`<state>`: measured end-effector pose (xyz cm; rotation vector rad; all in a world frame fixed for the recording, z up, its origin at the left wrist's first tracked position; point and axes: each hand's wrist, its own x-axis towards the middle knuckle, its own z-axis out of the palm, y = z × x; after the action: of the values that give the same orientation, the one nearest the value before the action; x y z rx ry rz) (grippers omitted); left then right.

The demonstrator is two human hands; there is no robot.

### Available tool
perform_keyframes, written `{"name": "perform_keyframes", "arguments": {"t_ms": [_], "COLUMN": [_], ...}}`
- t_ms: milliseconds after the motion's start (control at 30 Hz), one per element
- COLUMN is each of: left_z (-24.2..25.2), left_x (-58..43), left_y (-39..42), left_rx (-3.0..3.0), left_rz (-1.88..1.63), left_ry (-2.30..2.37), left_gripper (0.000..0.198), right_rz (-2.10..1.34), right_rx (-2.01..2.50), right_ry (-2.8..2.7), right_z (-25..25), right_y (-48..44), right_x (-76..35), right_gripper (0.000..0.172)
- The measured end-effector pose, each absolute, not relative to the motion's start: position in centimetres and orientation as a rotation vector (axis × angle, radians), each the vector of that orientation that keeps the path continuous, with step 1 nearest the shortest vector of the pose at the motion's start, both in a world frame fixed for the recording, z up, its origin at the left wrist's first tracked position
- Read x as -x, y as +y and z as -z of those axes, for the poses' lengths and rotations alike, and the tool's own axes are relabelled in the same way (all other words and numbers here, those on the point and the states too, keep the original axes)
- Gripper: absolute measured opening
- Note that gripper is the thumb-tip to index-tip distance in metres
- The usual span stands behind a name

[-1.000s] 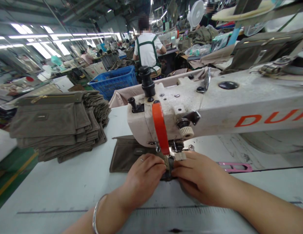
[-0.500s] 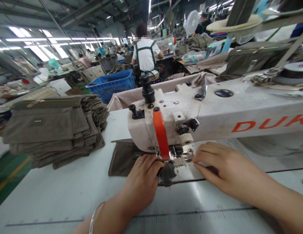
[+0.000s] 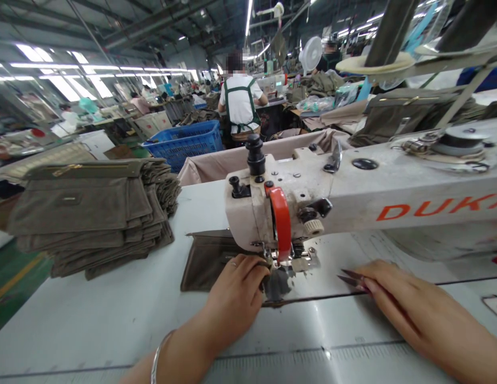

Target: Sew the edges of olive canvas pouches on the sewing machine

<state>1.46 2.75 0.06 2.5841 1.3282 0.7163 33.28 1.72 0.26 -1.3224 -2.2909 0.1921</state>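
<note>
Left hand curled down on olive canvas pouch at presser foot, seemingly steadying it; right hand closed around thread snips, tips out.

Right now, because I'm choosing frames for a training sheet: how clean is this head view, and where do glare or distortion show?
In the head view, wide-angle distortion bows the ceiling lights and the sewing machine arm; glare whitens the table below and right of the left hand; the dark fabric by the needle shows no glare.

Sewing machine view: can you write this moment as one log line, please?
sewing machine | left hand on olive fabric | right hand holding snips
</note>
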Motion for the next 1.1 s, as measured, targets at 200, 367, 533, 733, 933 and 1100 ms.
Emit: {"name": "perform_keyframes", "arguments": {"t_ms": [200,367,533,733,933,1100], "left_z": [-0.2,-0.2,-0.1,-0.5,-0.7,-0.7], "left_x": [-1.3,-1.0,-1.0,-0.9,-1.1,-1.2], "left_y": [3.4,3.6,3.4,3.0,3.0,3.1], "left_rx": [-2.337,-2.223,-2.257,-2.289,-2.3,-2.311], "left_rz": [-0.754,-0.791,-0.822,-0.803,-0.771,-0.758], "left_ry": [1.421,1.451,1.427,1.353,1.343,1.345], "left_gripper": [0.009,0.007,0.007,0.015,0.015,0.015], "right_rz": [-0.557,-0.569,-0.566,-0.439,-0.363,-0.27], "right_rx": [1.111,1.0,0.87,0.799,0.784,0.796], "right_ry": [-2.508,-2.405,-2.321,-2.336,-2.388,-2.434], "right_z": [-3.6,-1.2,0.0,-0.1,-0.2,-0.3], "right_y": [4.0,5.9,6.1,6.1,6.1,6.1], "right_x": [-25.7,-23.3,-23.3,-23.2,-23.3,-23.1], "right_gripper": [0.015,0.015,0.019,0.024,0.024,0.022]}}
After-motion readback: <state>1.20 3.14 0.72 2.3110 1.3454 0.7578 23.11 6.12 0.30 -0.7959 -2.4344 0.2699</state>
